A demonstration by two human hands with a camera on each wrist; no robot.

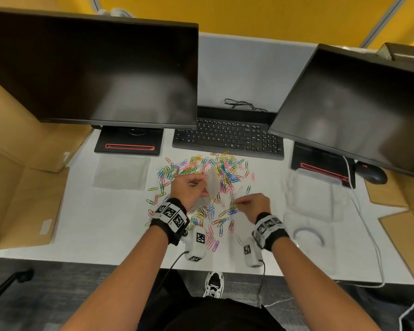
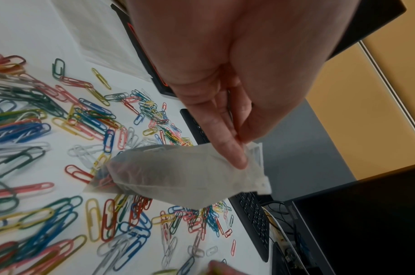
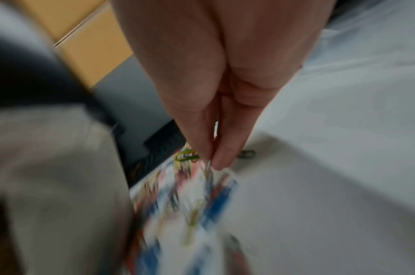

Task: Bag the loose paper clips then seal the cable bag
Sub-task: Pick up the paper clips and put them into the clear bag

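paper clips (image 1: 201, 168) around both hands

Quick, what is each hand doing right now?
Left hand: fingers pinch the small bag near its mouth.
Right hand: fingers pinch paper clips above the pile.

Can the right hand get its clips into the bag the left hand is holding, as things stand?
Probably yes. The left hand holds the small bag up off the desk by its top edge, just beside the right hand, with nothing between them. Whether the bag's mouth is open enough is unclear.
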